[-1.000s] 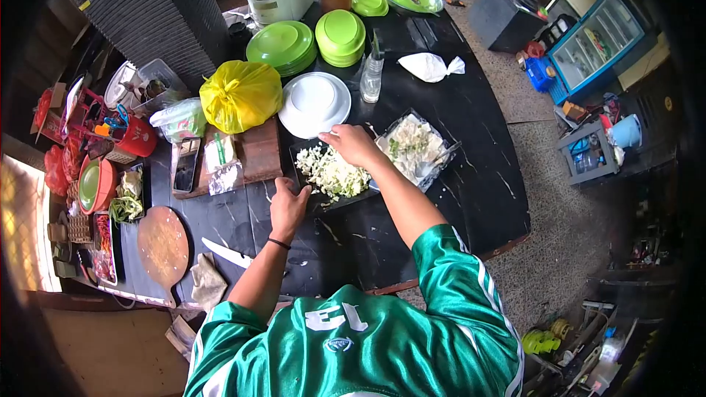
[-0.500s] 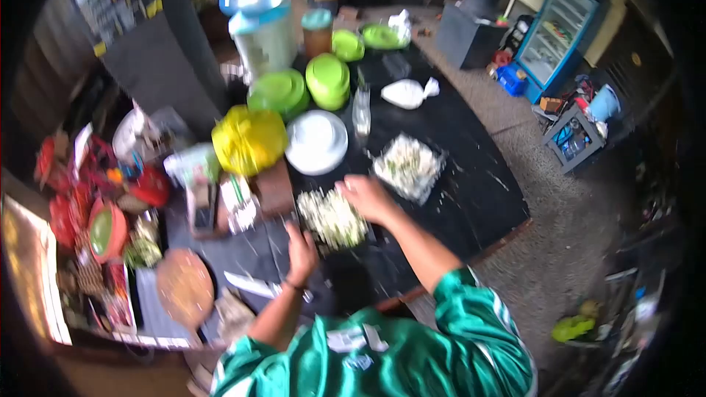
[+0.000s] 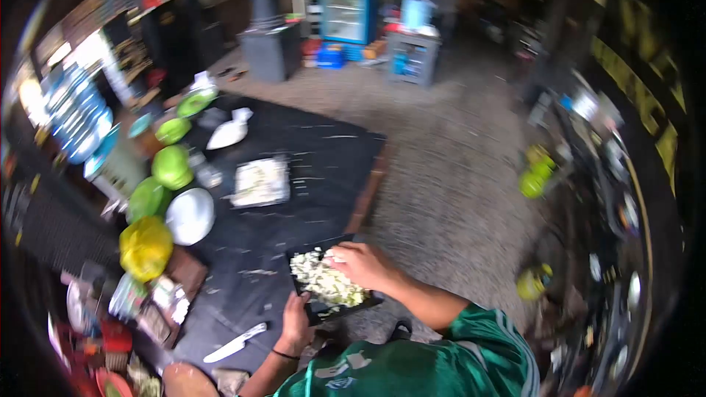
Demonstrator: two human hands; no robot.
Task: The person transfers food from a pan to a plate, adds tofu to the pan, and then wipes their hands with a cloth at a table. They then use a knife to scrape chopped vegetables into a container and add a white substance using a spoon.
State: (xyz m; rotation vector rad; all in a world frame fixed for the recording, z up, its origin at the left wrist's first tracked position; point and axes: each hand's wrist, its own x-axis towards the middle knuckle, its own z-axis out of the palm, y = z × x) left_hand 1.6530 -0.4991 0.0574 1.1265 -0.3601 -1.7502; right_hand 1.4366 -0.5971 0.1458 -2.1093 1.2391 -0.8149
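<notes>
A black tray (image 3: 343,315) piled with chopped white and pale-green vegetables (image 3: 323,279) is tilted over the table's near right corner. My left hand (image 3: 296,321) grips its left edge, thumb up along the side. At the far right side of the pile, my right hand (image 3: 357,263) has its fingers curled together over the vegetables; what they grip is hidden, and I cannot tell whether it is the rim or some pieces. A knife (image 3: 235,343) with a white handle lies on the dark table (image 3: 323,198), left of my left hand.
A clear plastic-covered tray of chopped food (image 3: 261,182) and a white bag (image 3: 229,131) stand farther back. White plates (image 3: 190,217), green bowls (image 3: 171,167) and a yellow bag (image 3: 145,248) line the left side. Concrete floor (image 3: 441,176) lies right of the table edge.
My view has swung to the right. Both hands and the loaded tray have moved right, from over the tabletop to its near edge.
</notes>
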